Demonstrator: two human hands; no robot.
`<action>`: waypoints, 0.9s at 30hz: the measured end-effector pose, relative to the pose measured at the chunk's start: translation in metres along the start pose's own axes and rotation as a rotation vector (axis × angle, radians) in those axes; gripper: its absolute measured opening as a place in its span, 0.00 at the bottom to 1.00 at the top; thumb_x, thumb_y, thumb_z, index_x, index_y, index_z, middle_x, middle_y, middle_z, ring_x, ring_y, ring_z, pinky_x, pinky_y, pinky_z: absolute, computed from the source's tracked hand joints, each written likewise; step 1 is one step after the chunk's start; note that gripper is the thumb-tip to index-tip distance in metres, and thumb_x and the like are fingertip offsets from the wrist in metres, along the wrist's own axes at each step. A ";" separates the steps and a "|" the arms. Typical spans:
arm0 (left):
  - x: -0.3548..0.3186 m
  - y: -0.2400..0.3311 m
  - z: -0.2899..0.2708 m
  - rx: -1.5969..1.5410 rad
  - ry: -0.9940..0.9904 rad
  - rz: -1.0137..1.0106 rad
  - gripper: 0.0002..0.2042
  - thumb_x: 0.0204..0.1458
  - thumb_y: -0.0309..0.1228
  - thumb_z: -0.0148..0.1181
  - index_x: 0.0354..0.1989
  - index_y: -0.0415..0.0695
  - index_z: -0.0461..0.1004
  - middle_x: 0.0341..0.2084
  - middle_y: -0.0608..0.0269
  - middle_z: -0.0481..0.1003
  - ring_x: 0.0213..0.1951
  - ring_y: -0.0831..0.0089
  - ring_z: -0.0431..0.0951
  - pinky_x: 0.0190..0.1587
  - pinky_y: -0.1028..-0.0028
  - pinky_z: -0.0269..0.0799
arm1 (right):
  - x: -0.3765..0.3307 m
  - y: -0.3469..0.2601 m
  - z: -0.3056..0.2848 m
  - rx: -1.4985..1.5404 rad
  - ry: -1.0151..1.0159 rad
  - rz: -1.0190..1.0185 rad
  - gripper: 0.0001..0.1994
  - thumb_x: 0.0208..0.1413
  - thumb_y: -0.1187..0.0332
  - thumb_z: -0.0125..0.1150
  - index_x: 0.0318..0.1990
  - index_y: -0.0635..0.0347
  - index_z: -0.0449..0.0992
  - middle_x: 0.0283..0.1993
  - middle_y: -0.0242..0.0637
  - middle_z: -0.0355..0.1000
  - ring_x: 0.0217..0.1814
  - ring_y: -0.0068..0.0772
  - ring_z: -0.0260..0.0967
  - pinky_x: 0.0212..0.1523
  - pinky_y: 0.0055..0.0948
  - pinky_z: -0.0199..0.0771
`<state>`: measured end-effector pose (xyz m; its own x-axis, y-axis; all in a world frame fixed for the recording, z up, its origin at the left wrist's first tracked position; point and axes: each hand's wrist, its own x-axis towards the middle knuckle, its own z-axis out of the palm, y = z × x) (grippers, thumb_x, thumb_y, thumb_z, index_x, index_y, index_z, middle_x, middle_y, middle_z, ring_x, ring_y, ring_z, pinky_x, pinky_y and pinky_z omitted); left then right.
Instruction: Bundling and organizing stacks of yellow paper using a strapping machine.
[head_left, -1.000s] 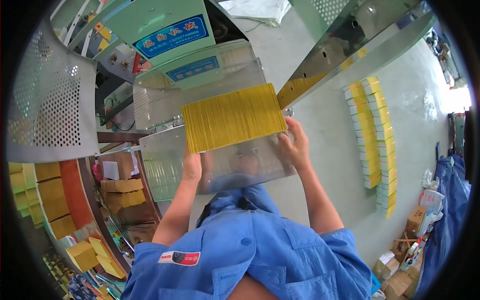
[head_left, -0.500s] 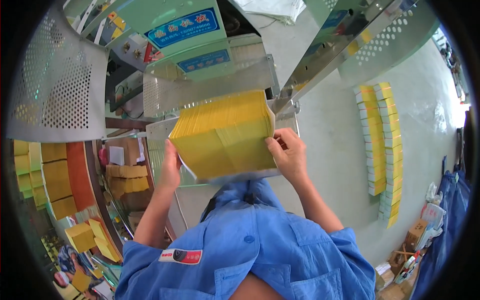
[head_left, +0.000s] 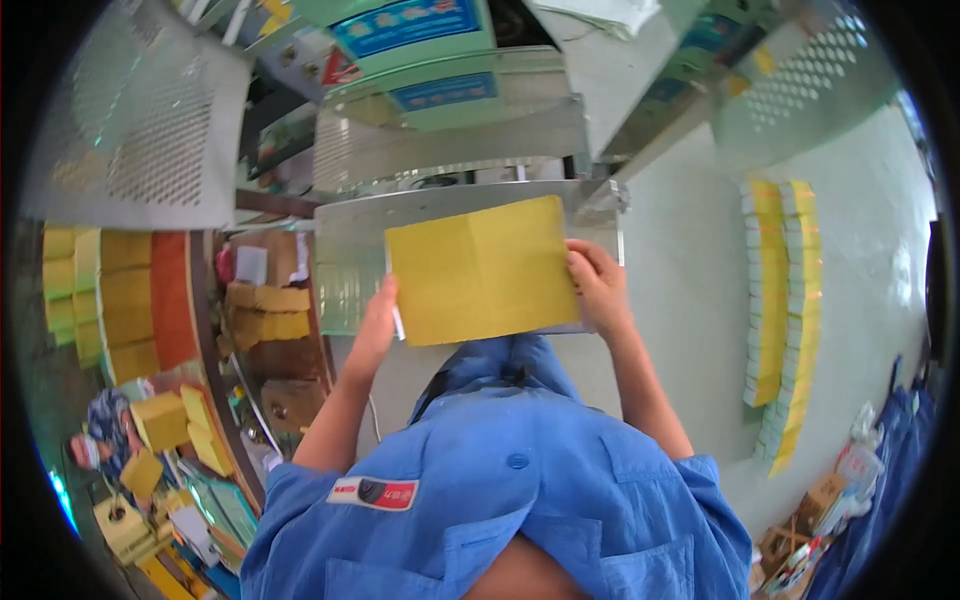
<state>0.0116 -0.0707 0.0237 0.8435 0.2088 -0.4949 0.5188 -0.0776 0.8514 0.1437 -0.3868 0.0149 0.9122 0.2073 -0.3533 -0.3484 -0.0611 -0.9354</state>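
A thick stack of yellow booklets (head_left: 480,270) is held between my two hands in front of my waist, over the metal table of a machine. Its top face is a plain yellow cover with a faint crease down the middle, and a thin white edge shows at its left side. My left hand (head_left: 377,318) presses flat along the left end, with its fingers partly hidden behind. At the right end, my right hand (head_left: 598,285) grips the edge, fingers curled round the corner. The stack hides part of the metal table (head_left: 350,215).
A machine with a clear guard (head_left: 450,130) stands ahead, with perforated panels (head_left: 160,150) at both sides. Two long rows of yellow-and-white bundles (head_left: 765,300) lie on the floor at right. Left are shelves with yellow stacks (head_left: 130,310) and another person (head_left: 110,430) at lower left.
The stack has been tipped and drawn back from the machine's guard, so its fanned yellow edges no longer show and the cover faces me. Both hands have kept hold of its ends.
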 end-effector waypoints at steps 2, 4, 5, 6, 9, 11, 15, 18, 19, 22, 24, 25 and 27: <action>0.004 -0.012 0.009 0.043 0.083 0.090 0.29 0.67 0.49 0.31 0.57 0.33 0.67 0.53 0.55 0.71 0.56 0.70 0.69 0.58 0.72 0.62 | -0.003 -0.005 -0.006 0.028 -0.048 -0.004 0.14 0.60 0.65 0.56 0.49 0.64 0.76 0.35 0.31 0.75 0.34 0.17 0.69 0.35 0.19 0.71; 0.004 -0.009 0.018 0.086 0.149 0.184 0.28 0.67 0.48 0.34 0.56 0.32 0.69 0.52 0.55 0.73 0.54 0.70 0.71 0.57 0.72 0.63 | -0.005 -0.007 -0.008 0.097 -0.062 0.008 0.13 0.61 0.65 0.56 0.48 0.63 0.76 0.34 0.26 0.73 0.31 0.12 0.63 0.31 0.16 0.65; 0.002 -0.002 0.024 0.046 0.148 0.150 0.28 0.67 0.48 0.35 0.56 0.32 0.68 0.52 0.55 0.72 0.54 0.70 0.71 0.57 0.71 0.63 | -0.006 -0.006 -0.007 0.100 -0.047 -0.003 0.13 0.61 0.65 0.56 0.48 0.63 0.76 0.33 0.23 0.71 0.28 0.10 0.57 0.29 0.15 0.60; 0.000 0.002 0.027 0.005 0.144 0.117 0.28 0.67 0.47 0.35 0.56 0.32 0.68 0.52 0.55 0.72 0.55 0.69 0.70 0.58 0.71 0.63 | -0.005 -0.005 -0.007 0.104 -0.053 -0.004 0.13 0.61 0.65 0.56 0.48 0.63 0.76 0.33 0.23 0.71 0.28 0.10 0.57 0.29 0.15 0.60; 0.004 -0.009 0.028 -0.021 0.169 0.158 0.29 0.67 0.49 0.35 0.56 0.32 0.68 0.52 0.55 0.72 0.55 0.69 0.70 0.58 0.71 0.63 | -0.002 0.000 -0.009 0.106 -0.060 0.005 0.13 0.61 0.65 0.56 0.48 0.64 0.76 0.33 0.25 0.72 0.31 0.12 0.63 0.31 0.16 0.64; 0.000 -0.003 0.026 -0.065 0.140 0.100 0.30 0.67 0.50 0.35 0.56 0.33 0.68 0.52 0.55 0.73 0.55 0.70 0.70 0.57 0.71 0.63 | 0.000 0.004 -0.005 0.147 -0.072 0.005 0.14 0.60 0.66 0.58 0.48 0.65 0.76 0.35 0.27 0.74 0.36 0.15 0.68 0.37 0.18 0.69; 0.005 -0.001 0.018 -0.293 0.136 -0.018 0.30 0.66 0.52 0.34 0.55 0.37 0.70 0.50 0.58 0.73 0.52 0.72 0.71 0.56 0.71 0.65 | 0.009 0.026 -0.002 0.215 -0.087 -0.060 0.15 0.57 0.67 0.61 0.49 0.65 0.74 0.50 0.36 0.72 0.45 0.23 0.70 0.49 0.24 0.69; 0.008 0.000 0.016 -0.318 0.135 -0.019 0.28 0.66 0.51 0.34 0.57 0.40 0.69 0.50 0.60 0.73 0.50 0.73 0.71 0.55 0.71 0.65 | 0.008 0.025 0.005 0.321 -0.082 -0.117 0.16 0.58 0.67 0.59 0.52 0.64 0.71 0.60 0.40 0.64 0.54 0.28 0.68 0.55 0.27 0.66; 0.013 -0.012 0.017 -0.322 0.134 -0.017 0.28 0.66 0.51 0.34 0.57 0.40 0.69 0.50 0.60 0.73 0.50 0.73 0.71 0.55 0.71 0.65 | 0.006 0.024 0.007 0.316 -0.082 -0.120 0.16 0.58 0.67 0.59 0.52 0.64 0.71 0.60 0.40 0.64 0.54 0.28 0.68 0.55 0.27 0.66; 0.023 -0.039 0.021 -0.537 0.036 0.102 0.25 0.67 0.48 0.33 0.61 0.42 0.65 0.54 0.62 0.69 0.52 0.73 0.70 0.56 0.72 0.64 | 0.000 0.018 0.016 0.473 -0.146 -0.084 0.22 0.62 0.65 0.53 0.61 0.63 0.64 0.65 0.41 0.59 0.66 0.33 0.56 0.65 0.32 0.56; 0.018 -0.028 0.042 -0.656 0.111 0.130 0.26 0.67 0.49 0.35 0.61 0.42 0.64 0.52 0.63 0.71 0.54 0.73 0.71 0.55 0.72 0.66 | -0.005 0.019 0.022 0.491 -0.143 -0.112 0.23 0.63 0.64 0.50 0.63 0.64 0.62 0.66 0.41 0.59 0.67 0.33 0.56 0.65 0.32 0.56; 0.016 -0.029 0.048 -0.663 0.103 0.135 0.26 0.67 0.49 0.35 0.61 0.42 0.64 0.52 0.63 0.71 0.54 0.73 0.71 0.55 0.72 0.66 | -0.008 0.018 0.026 0.513 -0.148 -0.134 0.25 0.64 0.64 0.48 0.65 0.64 0.59 0.66 0.41 0.59 0.67 0.33 0.56 0.66 0.31 0.56; 0.016 -0.027 0.058 -0.900 0.167 0.063 0.25 0.67 0.48 0.35 0.62 0.43 0.64 0.54 0.64 0.70 0.55 0.74 0.70 0.57 0.72 0.65 | -0.012 0.020 0.031 0.476 -0.140 -0.156 0.25 0.64 0.63 0.47 0.66 0.65 0.58 0.67 0.41 0.59 0.68 0.32 0.56 0.66 0.31 0.55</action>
<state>0.0189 -0.1216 -0.0175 0.7991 0.3734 -0.4712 0.1093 0.6804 0.7246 0.1194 -0.3600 0.0012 0.9348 0.3094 -0.1743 -0.2999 0.4247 -0.8542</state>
